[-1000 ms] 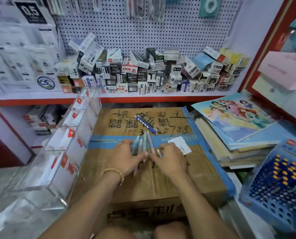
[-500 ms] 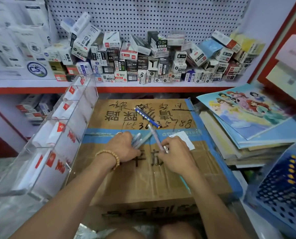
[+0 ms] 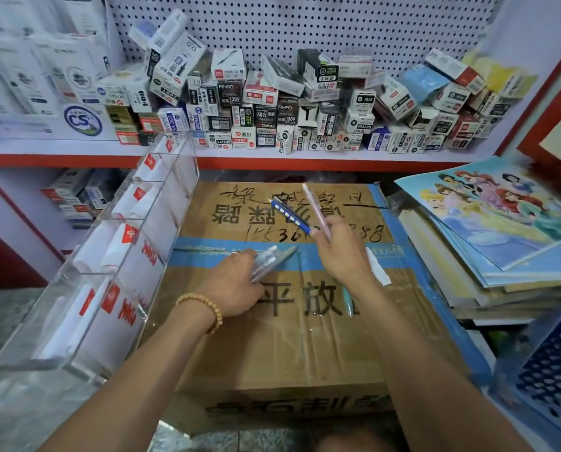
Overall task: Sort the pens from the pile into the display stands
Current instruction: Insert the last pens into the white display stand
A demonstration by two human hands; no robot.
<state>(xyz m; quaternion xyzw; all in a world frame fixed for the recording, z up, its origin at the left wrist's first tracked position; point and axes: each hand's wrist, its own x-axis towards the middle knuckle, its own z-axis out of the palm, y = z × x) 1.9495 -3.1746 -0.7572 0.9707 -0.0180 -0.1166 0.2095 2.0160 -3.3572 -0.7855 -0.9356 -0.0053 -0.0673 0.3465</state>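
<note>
The left hand grips a bundle of pens, their lower ends hidden. The right hand pinches a pink pen above the cardboard box; its fingers are turned out of sight.

bare cardboard box top, acrylic display stand left, books right

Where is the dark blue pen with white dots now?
In the head view, the dark blue pen lies on the cardboard box, just left of the right hand.

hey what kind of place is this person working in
Most likely a stationery shop. Small pen boxes are heaped on a shelf under a pegboard wall, a clear acrylic display stand sits beside a cardboard carton, and both hands hold pens.
</note>
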